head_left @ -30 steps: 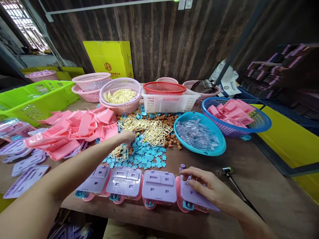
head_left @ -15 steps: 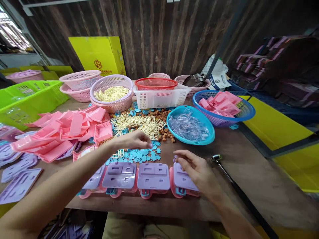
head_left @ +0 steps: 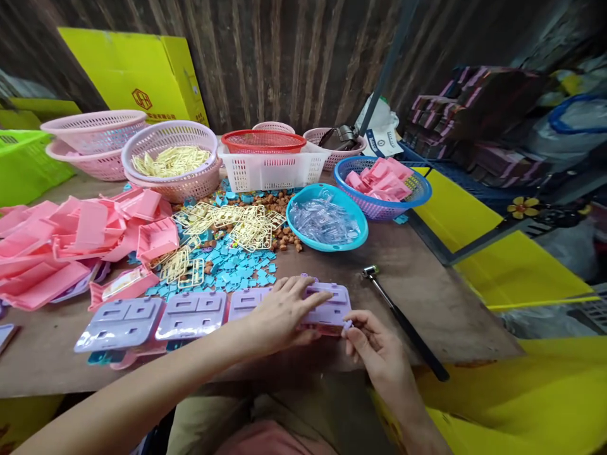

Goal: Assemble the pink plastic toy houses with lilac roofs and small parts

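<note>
A row of pink plastic cases with purple lids (head_left: 191, 314) stands along the table's front edge. Across the rightmost case (head_left: 336, 304) lies my left hand (head_left: 284, 309), fingers spread over its lid and thumb at its front side. My right hand (head_left: 379, 347) is closed in a pinch on a small purple plastic piece (head_left: 348, 325), at the right end of that case. Behind the row are scattered small blue plastic pieces (head_left: 237, 268) and cream-coloured part frames (head_left: 251, 227).
Pink plastic trays (head_left: 90, 227) are heaped at left. A turquoise basin (head_left: 327, 245) holds clear parts; a blue basket (head_left: 417, 196) holds pink ones. A black-handled hammer (head_left: 408, 325) lies at right. Baskets and a white crate (head_left: 279, 170) stand at the back.
My left hand has come from above the blue pieces down onto the rightmost case. My right hand has moved to that case's right end. The view has swung right.
</note>
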Action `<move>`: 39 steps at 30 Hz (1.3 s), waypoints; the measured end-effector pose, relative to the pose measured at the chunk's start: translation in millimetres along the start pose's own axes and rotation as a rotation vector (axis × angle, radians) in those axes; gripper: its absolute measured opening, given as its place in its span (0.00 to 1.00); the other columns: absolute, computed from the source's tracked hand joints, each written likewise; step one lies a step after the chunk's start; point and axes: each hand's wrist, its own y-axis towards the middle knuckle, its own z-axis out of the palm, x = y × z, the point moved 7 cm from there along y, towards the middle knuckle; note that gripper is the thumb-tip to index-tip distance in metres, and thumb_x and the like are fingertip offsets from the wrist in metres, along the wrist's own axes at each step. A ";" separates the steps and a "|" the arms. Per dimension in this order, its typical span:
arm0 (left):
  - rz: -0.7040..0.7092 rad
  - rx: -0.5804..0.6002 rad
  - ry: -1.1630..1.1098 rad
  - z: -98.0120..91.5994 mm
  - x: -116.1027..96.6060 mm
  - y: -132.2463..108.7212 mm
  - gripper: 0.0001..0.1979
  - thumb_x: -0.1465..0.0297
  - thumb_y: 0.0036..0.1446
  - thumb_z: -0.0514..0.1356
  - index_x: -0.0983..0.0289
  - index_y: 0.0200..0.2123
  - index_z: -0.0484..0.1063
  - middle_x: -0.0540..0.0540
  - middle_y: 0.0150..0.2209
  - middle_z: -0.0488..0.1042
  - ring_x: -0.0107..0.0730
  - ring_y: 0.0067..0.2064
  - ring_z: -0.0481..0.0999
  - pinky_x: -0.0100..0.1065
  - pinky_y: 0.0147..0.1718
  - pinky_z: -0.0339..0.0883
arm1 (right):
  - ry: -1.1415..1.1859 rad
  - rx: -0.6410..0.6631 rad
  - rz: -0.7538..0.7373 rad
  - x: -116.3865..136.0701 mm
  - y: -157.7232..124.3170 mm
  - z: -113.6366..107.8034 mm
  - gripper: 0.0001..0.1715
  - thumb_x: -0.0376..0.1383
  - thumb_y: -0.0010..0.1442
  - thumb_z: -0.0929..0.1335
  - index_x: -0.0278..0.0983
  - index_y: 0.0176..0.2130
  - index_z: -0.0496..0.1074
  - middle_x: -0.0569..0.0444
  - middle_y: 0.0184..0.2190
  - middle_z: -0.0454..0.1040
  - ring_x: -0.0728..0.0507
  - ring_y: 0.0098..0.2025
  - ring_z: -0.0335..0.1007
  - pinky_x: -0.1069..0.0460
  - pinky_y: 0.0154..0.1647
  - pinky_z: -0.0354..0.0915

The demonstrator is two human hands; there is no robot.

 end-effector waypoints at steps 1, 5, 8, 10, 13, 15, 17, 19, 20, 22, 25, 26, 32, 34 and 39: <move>0.045 0.011 0.115 6.3 -3.0 1.8 0.29 0.61 0.53 0.61 0.57 0.58 0.59 0.65 0.60 0.56 0.54 0.59 0.57 0.53 0.55 0.53 | 0.049 0.012 0.044 -9.2 -3.0 -2.2 0.20 0.52 0.57 0.64 0.37 0.37 0.67 0.58 0.19 0.66 0.50 0.19 0.62 0.56 0.20 0.60; 0.050 0.105 0.225 21.0 -5.6 20.5 0.27 0.61 0.56 0.58 0.52 0.59 0.57 0.64 0.56 0.57 0.52 0.56 0.60 0.50 0.50 0.60 | 0.113 -0.031 0.098 -30.1 -11.5 -10.0 0.21 0.51 0.56 0.65 0.35 0.37 0.68 0.57 0.20 0.68 0.50 0.20 0.62 0.55 0.21 0.61; -0.044 0.102 0.178 23.4 -7.7 37.4 0.24 0.61 0.59 0.54 0.53 0.59 0.58 0.62 0.50 0.60 0.47 0.51 0.63 0.46 0.46 0.64 | 0.057 -0.123 0.084 -37.4 -12.9 -15.5 0.20 0.49 0.55 0.65 0.35 0.37 0.68 0.57 0.20 0.68 0.50 0.20 0.63 0.55 0.21 0.62; -0.093 0.054 0.169 27.5 -10.5 44.3 0.25 0.62 0.59 0.55 0.53 0.59 0.57 0.62 0.51 0.58 0.47 0.50 0.63 0.46 0.46 0.64 | -0.016 -0.188 0.061 -41.3 -11.9 -19.1 0.19 0.48 0.56 0.64 0.35 0.38 0.68 0.57 0.19 0.68 0.50 0.19 0.63 0.54 0.21 0.62; -0.114 -0.063 0.173 36.4 -15.5 47.6 0.27 0.65 0.56 0.57 0.53 0.59 0.57 0.62 0.54 0.55 0.47 0.49 0.61 0.49 0.48 0.62 | -0.104 -0.268 0.020 -45.9 -10.7 -24.2 0.17 0.45 0.57 0.62 0.34 0.37 0.68 0.58 0.19 0.68 0.49 0.19 0.64 0.54 0.21 0.62; -0.117 -0.140 0.114 40.6 -17.6 48.1 0.26 0.64 0.55 0.58 0.52 0.58 0.60 0.59 0.54 0.55 0.46 0.50 0.60 0.48 0.50 0.60 | -0.125 -0.303 -0.001 -47.4 -11.8 -27.7 0.15 0.43 0.57 0.62 0.35 0.36 0.68 0.58 0.18 0.68 0.49 0.18 0.64 0.54 0.21 0.62; -0.154 -0.185 0.005 43.2 -17.3 49.5 0.24 0.63 0.56 0.56 0.51 0.57 0.61 0.57 0.51 0.57 0.44 0.49 0.61 0.46 0.52 0.59 | -0.147 -0.347 -0.028 -45.9 -15.0 -33.5 0.15 0.43 0.58 0.61 0.35 0.36 0.68 0.58 0.18 0.68 0.49 0.18 0.64 0.54 0.20 0.63; -0.198 -0.202 -0.091 44.8 -18.0 52.5 0.23 0.62 0.57 0.55 0.51 0.57 0.62 0.57 0.49 0.60 0.42 0.49 0.61 0.44 0.53 0.58 | -0.196 -0.396 -0.070 -40.7 -19.5 -41.1 0.15 0.43 0.60 0.60 0.36 0.36 0.68 0.57 0.19 0.69 0.49 0.18 0.64 0.54 0.21 0.64; -0.209 -0.201 -0.120 45.5 -19.9 54.5 0.23 0.62 0.57 0.55 0.51 0.57 0.63 0.57 0.48 0.60 0.42 0.50 0.62 0.43 0.53 0.58 | -0.237 -0.419 -0.100 -36.8 -21.8 -45.0 0.15 0.43 0.60 0.60 0.36 0.37 0.68 0.57 0.20 0.70 0.49 0.19 0.65 0.54 0.22 0.64; -0.209 -0.197 -0.143 46.3 -25.6 58.5 0.23 0.62 0.57 0.56 0.51 0.56 0.63 0.57 0.48 0.60 0.43 0.50 0.61 0.43 0.53 0.58 | -0.355 -0.436 -0.178 -27.1 -24.9 -50.0 0.14 0.41 0.62 0.59 0.36 0.38 0.68 0.55 0.23 0.72 0.48 0.20 0.66 0.53 0.24 0.64; -0.215 -0.182 -0.143 46.9 -31.9 62.9 0.23 0.62 0.57 0.56 0.51 0.57 0.63 0.57 0.49 0.61 0.43 0.50 0.62 0.43 0.53 0.58 | -0.549 -0.432 -0.323 -11.8 -26.7 -50.2 0.13 0.38 0.63 0.59 0.35 0.37 0.68 0.51 0.27 0.75 0.45 0.26 0.71 0.52 0.28 0.65; -0.218 -0.175 -0.138 46.7 -33.1 63.9 0.23 0.62 0.57 0.56 0.51 0.57 0.63 0.57 0.49 0.61 0.43 0.49 0.62 0.43 0.52 0.58 | -0.598 -0.435 -0.367 -7.5 -27.0 -49.3 0.13 0.38 0.64 0.59 0.35 0.36 0.68 0.50 0.28 0.75 0.45 0.28 0.72 0.53 0.29 0.66; -0.225 -0.121 -0.121 43.9 -32.8 67.8 0.23 0.62 0.57 0.56 0.53 0.57 0.63 0.58 0.48 0.62 0.42 0.48 0.63 0.41 0.52 0.59 | -0.738 -0.458 -0.483 4.6 -27.2 -44.4 0.14 0.36 0.66 0.57 0.35 0.36 0.68 0.50 0.28 0.76 0.45 0.31 0.73 0.53 0.31 0.65; -0.231 -0.122 -0.130 42.1 -31.2 68.7 0.23 0.62 0.58 0.55 0.53 0.57 0.63 0.57 0.46 0.63 0.42 0.47 0.64 0.41 0.51 0.59 | -0.762 -0.467 -0.488 5.9 -28.1 -44.6 0.14 0.37 0.66 0.57 0.35 0.36 0.68 0.50 0.29 0.76 0.45 0.31 0.73 0.53 0.30 0.65; -0.253 -0.117 -0.164 38.7 -29.0 70.5 0.22 0.61 0.58 0.54 0.51 0.57 0.63 0.56 0.43 0.64 0.41 0.45 0.65 0.40 0.49 0.61 | -0.792 -0.464 -0.505 10.1 -28.5 -43.7 0.15 0.38 0.67 0.57 0.35 0.36 0.68 0.51 0.29 0.75 0.45 0.30 0.73 0.53 0.30 0.64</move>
